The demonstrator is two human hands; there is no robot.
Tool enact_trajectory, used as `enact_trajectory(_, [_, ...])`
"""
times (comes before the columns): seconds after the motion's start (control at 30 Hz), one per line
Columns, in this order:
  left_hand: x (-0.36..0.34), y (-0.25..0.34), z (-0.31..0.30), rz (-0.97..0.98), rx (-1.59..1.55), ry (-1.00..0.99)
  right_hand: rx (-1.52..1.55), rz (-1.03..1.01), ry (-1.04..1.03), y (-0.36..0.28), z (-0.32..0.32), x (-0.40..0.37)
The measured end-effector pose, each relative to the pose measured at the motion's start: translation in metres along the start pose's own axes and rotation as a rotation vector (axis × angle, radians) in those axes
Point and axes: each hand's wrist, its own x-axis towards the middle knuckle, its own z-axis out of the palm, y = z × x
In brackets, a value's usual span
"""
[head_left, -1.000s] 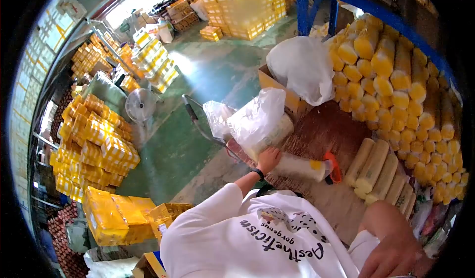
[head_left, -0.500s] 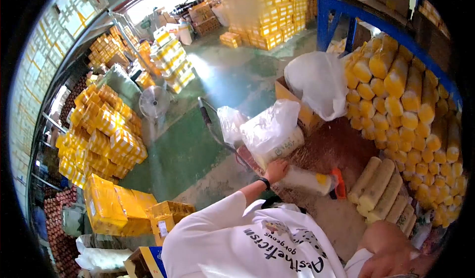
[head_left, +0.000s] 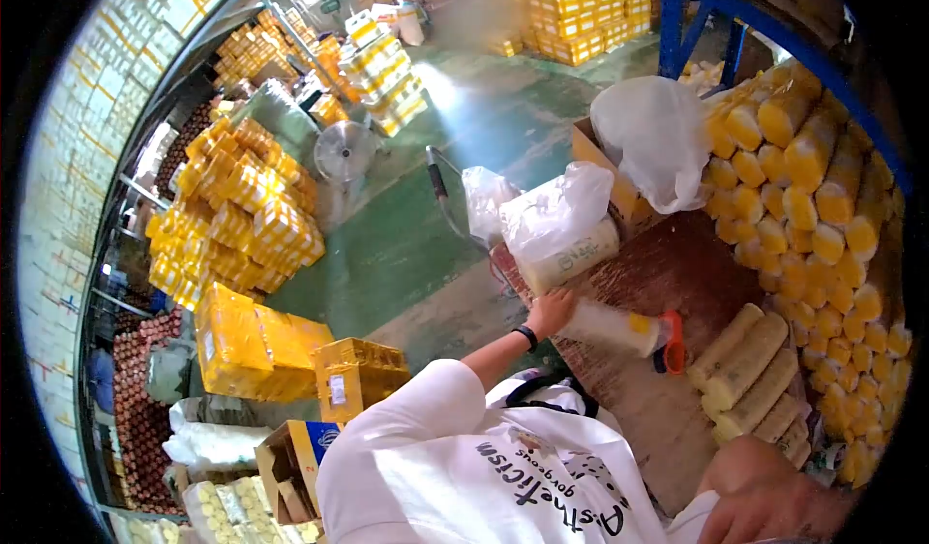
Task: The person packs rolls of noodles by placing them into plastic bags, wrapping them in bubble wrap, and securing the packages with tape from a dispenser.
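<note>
My left hand [head_left: 550, 312], with a black band on its wrist, is closed at the near end of a pale cylindrical package [head_left: 610, 328] in clear wrap. The package lies slightly blurred across the reddish-brown worktop [head_left: 692, 263], with a yellow patch towards its far end. Beside that end is an orange-and-dark looped tool [head_left: 672, 341]. Just beyond my left hand sits a larger white roll [head_left: 571, 256] with dark markings, a thin plastic bag [head_left: 561, 205] draped over it. My right hand [head_left: 764, 515] is low at the bottom right, its fingers blurred and partly cut off.
Several pale wrapped cylinders [head_left: 745, 365] are stacked at the worktop's right. Behind them rises a large pile of yellow-ended packages [head_left: 803, 205] under a blue rack [head_left: 702, 12]. A white bag [head_left: 648, 142] fills a carton. Yellow-taped boxes [head_left: 256, 341] and a fan [head_left: 345, 152] stand left.
The view has shifted, so most things appear further right, and the nearer worktop items higher. My left hand stays at the package's end, and more of the orange-and-dark tool shows.
</note>
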Motion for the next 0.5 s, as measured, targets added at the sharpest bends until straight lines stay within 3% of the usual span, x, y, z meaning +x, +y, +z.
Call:
enact_trajectory(0.07, [-0.006, 0.01, -0.016, -0.038, 0.09, -0.013, 0.011, -0.016, -0.016, -0.006, -0.007, -0.003])
enact_trajectory(0.33, [-0.042, 0.013, -0.041, -0.137, -0.086, 0.2, 0.028, -0.027, -0.065, -0.022, -0.022, -0.01])
enact_trajectory(0.5, [-0.062, 0.02, -0.033, -0.201, -0.056, 0.109, 0.014, -0.015, -0.077, -0.025, -0.024, -0.008])
